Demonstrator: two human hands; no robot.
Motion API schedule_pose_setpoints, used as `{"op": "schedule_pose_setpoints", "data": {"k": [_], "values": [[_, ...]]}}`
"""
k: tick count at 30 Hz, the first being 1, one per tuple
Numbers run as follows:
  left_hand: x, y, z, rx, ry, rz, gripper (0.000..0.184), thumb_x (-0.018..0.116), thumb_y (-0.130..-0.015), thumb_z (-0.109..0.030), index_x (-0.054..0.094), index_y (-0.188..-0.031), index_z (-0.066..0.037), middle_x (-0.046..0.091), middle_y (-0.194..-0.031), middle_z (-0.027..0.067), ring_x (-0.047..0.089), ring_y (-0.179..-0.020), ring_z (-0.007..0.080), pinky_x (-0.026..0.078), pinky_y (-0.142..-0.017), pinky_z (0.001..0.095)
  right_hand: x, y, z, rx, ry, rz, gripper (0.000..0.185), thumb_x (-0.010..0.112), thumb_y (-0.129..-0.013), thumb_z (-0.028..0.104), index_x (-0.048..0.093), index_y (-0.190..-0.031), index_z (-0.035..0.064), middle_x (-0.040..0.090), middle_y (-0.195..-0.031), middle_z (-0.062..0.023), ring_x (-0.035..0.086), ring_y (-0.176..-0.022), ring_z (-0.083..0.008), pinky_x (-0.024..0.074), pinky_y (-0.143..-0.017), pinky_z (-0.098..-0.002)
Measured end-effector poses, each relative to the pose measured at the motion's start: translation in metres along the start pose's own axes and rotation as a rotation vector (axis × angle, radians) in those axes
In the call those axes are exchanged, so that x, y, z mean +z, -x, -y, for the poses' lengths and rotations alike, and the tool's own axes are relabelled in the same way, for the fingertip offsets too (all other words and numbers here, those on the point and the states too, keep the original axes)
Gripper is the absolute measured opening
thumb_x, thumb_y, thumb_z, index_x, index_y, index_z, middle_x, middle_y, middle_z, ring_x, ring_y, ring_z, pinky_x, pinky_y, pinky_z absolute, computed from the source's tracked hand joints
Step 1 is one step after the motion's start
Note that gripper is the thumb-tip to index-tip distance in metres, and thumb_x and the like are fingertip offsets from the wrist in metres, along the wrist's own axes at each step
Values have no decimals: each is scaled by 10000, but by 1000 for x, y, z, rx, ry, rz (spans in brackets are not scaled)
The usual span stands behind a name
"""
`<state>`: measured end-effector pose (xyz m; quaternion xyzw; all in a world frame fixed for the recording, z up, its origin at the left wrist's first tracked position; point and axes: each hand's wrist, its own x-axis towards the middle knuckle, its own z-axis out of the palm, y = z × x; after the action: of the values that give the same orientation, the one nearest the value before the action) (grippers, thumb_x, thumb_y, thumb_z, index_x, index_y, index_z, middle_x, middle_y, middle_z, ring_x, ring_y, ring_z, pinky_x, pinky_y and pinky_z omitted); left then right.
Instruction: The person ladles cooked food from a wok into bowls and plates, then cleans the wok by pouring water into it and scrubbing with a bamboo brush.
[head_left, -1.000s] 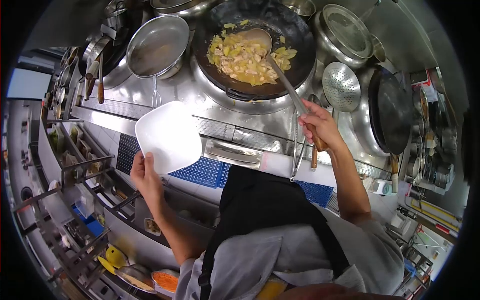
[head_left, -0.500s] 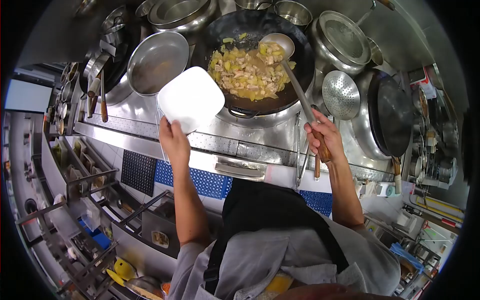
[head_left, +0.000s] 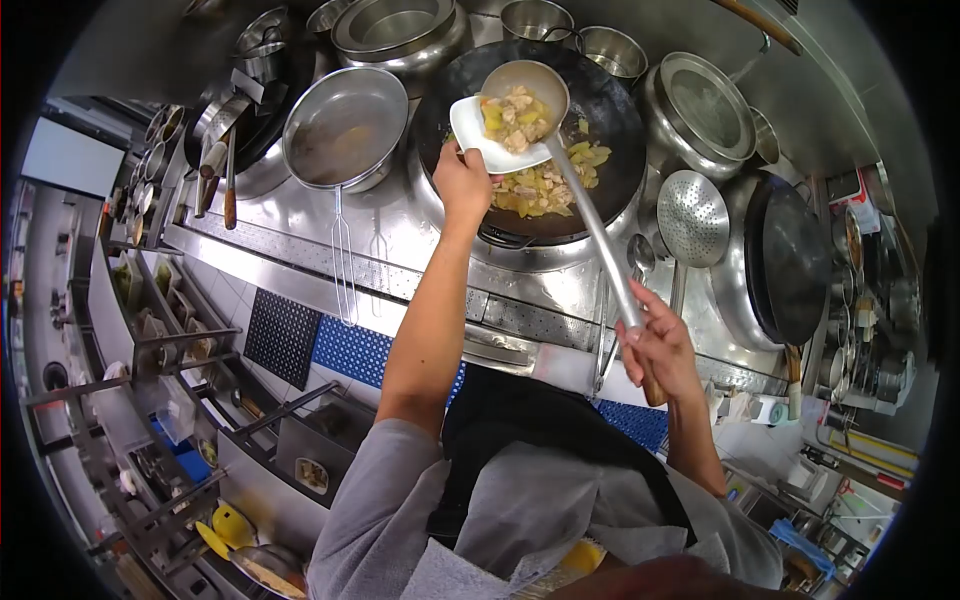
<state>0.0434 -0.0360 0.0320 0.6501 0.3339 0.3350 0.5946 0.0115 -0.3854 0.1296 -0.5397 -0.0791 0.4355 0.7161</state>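
Note:
My left hand [head_left: 464, 184] grips the near left edge of a white square dish [head_left: 476, 128], held over the dark wok [head_left: 450, 95]. My right hand [head_left: 662, 343] is closed round the wooden handle end of a long metal ladle [head_left: 592, 212]. The bowl of the ladle hangs over the dish and overlaps it. Chunks of meat and yellow-green vegetable [head_left: 518, 118] show in the ladle bowl; whether some lie on the dish is hard to tell. More of the same food [head_left: 540, 195] sits in the wok below, partly hidden by the dish and ladle.
Left of the wok, a round mesh strainer [head_left: 345, 125] rests on a pot. A perforated skimmer [head_left: 692, 218] and a second dark wok [head_left: 795, 260] are on the right. Metal pots [head_left: 612, 55] stand behind. Shelves with containers [head_left: 180, 290] are at the lower left.
The white dish has moved from the left to over the wok with my left hand. The ladle has been lifted out of the wok, carrying food, and its bowl has come over the dish.

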Motion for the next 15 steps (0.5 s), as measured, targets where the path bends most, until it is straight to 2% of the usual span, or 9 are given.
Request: {"op": "schedule_pose_setpoints", "data": {"k": [3, 9, 13, 15], "values": [[-3, 4, -6, -5, -25, -1, 273, 445, -977, -79, 573, -1075, 141, 706, -913, 231, 736, -636, 279, 602, -523, 345, 3, 5, -9, -3, 150, -14, 658, 564, -966, -29, 338, -1575, 71, 580, -901, -73, 509, -520, -82, 422, -451, -206], [-12, 8, 0, 1, -28, 10, 270, 436, -983, -68, 572, -1076, 145, 706, -911, 223, 733, -633, 272, 601, -519, 343, 4, 7, -21, -114, 232, -37, 661, 553, -964, -29, 324, -1578, 62, 579, -930, -91, 487, -503, -79, 435, -459, -206], [-9, 5, 20, -19, 40, 5, 279, 431, -989, -60, 576, -1105, 149, 707, -940, 212, 738, -669, 274, 610, -524, 336, 2, -1, -18, -94, -117, 40, 654, 554, -966, 12, 313, -1572, 59, 582, -942, -121, 485, -484, -87, 433, -411, -220], [-7, 1, 26, -17, 86, 0, 268, 438, -975, -59, 581, -1091, 135, 707, -894, 215, 734, -627, 281, 602, -517, 347, 1, -5, -16, -77, -366, 87, 649, 555, -964, 33, 314, -1566, 56, 583, -934, -135, 486, -474, -94, 426, -382, -230]]}}
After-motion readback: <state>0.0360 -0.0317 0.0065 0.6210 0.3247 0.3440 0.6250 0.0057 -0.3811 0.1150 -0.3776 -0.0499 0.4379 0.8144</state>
